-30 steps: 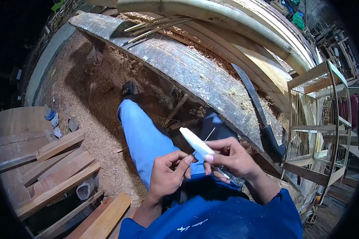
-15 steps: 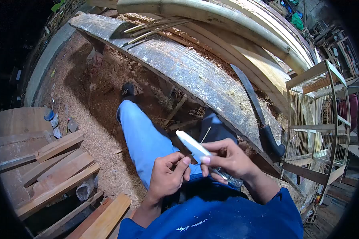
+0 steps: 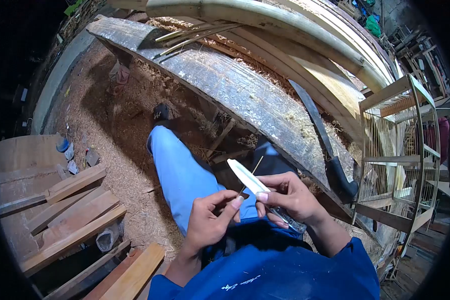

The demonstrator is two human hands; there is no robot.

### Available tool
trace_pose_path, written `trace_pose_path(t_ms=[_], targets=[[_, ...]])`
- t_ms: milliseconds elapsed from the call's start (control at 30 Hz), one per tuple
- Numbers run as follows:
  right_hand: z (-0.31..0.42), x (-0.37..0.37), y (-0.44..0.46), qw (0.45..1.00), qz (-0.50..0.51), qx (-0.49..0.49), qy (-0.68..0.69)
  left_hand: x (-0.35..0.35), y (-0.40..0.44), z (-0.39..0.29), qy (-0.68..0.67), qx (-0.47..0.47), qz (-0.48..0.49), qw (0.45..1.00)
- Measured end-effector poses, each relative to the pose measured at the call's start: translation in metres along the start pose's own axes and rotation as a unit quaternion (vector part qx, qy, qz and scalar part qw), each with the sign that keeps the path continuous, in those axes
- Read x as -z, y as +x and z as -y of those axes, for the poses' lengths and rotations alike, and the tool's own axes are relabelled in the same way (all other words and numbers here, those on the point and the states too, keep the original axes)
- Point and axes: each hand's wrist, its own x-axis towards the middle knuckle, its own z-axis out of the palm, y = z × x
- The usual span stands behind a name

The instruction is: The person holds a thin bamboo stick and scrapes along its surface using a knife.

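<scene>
Above my lap, my left hand (image 3: 214, 216) pinches a thin bamboo stick (image 3: 257, 165) between thumb and fingers. The stick slants up and to the right, passing behind the knife blade. My right hand (image 3: 291, 201) is closed round a knife (image 3: 246, 176) with a pale, bright blade. The blade points up and to the left, and the knife's dark, glittery handle end shows below my palm. Both hands are close together, with the blade just right of my left fingertips. Whether the edge touches the stick I cannot tell.
A worn plank bench (image 3: 225, 80) crosses in front of me. On it lie a machete (image 3: 312, 115) with a black handle and several thin sticks (image 3: 195, 35). A wooden cage (image 3: 390, 155) stands at the right. Wood pieces (image 3: 80, 215) lie at left; shavings cover the ground.
The knife blade has shifted slightly right and tilted more steeply downward along its length. More of the stick shows beside my left fingers.
</scene>
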Motion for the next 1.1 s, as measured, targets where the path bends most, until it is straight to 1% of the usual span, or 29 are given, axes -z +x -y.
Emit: trace_pose_path(t_ms=[33,67,100,133,200,267,300,333,400,433,467,533,567,600,667,700,733,800,867,900,933,1000,1067,1100], targets=[[-0.001,0.003,0.001,1.000,0.000,0.006,0.002,-0.001,0.001,0.002,0.004,-0.024,-0.006,1.000],[-0.001,0.005,0.001,1.000,0.000,0.011,0.003,0.000,0.001,0.003,0.004,-0.025,-0.006,1.000],[0.002,-0.002,0.000,1.000,-0.007,-0.012,-0.018,0.001,0.001,0.005,0.010,-0.027,-0.008,1.000],[0.000,-0.006,0.000,0.999,0.006,-0.028,-0.017,0.002,0.001,0.006,0.016,-0.030,-0.009,0.999],[-0.005,-0.005,0.003,0.999,0.020,-0.032,-0.014,0.001,0.001,0.004,0.006,-0.024,-0.019,1.000],[-0.001,-0.001,0.001,1.000,-0.015,-0.006,-0.017,-0.002,-0.001,-0.003,-0.006,-0.018,-0.033,0.999],[0.000,0.002,0.001,0.999,-0.018,0.029,-0.009,-0.005,-0.002,-0.009,-0.002,0.005,-0.049,0.999],[0.002,0.006,0.001,0.999,-0.004,0.031,-0.005,-0.007,-0.003,-0.012,0.001,0.028,-0.065,0.997],[0.000,-0.003,0.001,1.000,-0.005,-0.002,-0.007,-0.007,-0.003,-0.007,-0.007,0.020,-0.069,0.997],[-0.001,-0.006,0.003,1.000,0.010,-0.016,-0.005,-0.007,-0.003,-0.005,-0.015,0.011,-0.070,0.997],[-0.008,-0.006,0.005,1.000,0.021,-0.008,-0.012,-0.008,-0.002,-0.005,-0.015,0.011,-0.069,0.997],[0.001,-0.003,0.001,1.000,-0.006,-0.016,-0.023,-0.008,-0.002,-0.004,-0.008,0.011,-0.076,0.997],[0.003,0.002,0.001,0.999,-0.028,0.015,-0.031,-0.009,-0.003,-0.005,-0.008,0.011,-0.077,0.997],[0.007,0.008,0.000,0.999,-0.020,0.037,-0.002,-0.011,-0.003,-0.008,-0.004,0.014,-0.082,0.997],[0.005,0.004,0.000,0.999,-0.014,0.020,-0.026,-0.012,-0.003,-0.007,0.000,0.015,-0.086,0.996],[0.003,0.000,0.002,0.999,0.012,-0.018,-0.038,-0.010,-0.003,-0.004,-0.001,0.004,-0.089,0.996],[-0.009,-0.004,0.005,0.999,0.036,-0.015,-0.003,-0.010,-0.003,-0.002,-0.002,-0.007,-0.090,0.996],[-0.003,-0.002,0.003,1.000,0.024,-0.011,-0.017,-0.011,-0.002,-0.006,-0.003,-0.001,-0.093,0.996],[0.002,0.007,0.001,0.999,-0.004,0.037,-0.001,-0.013,-0.002,-0.010,-0.004,0.007,-0.100,0.995],[0.003,0.011,0.001,0.998,0.003,0.052,0.021,-0.014,-0.003,-0.012,-0.008,0.019,-0.100,0.995],[0.002,0.007,0.002,0.999,0.004,0.050,0.021,-0.015,-0.003,-0.012,-0.013,0.031,-0.100,0.994],[-0.003,-0.005,0.003,0.999,0.022,-0.022,-0.020,-0.012,-0.002,-0.004,-0.020,0.014,-0.092,0.995],[-0.007,-0.005,0.004,1.000,0.028,-0.013,-0.001,-0.011,0.000,-0.004,-0.024,-0.003,-0.081,0.996],[-0.002,-0.003,0.003,1.000,0.007,-0.004,-0.007,-0.013,-0.001,-0.007,-0.035,0.004,-0.078,0.996]])
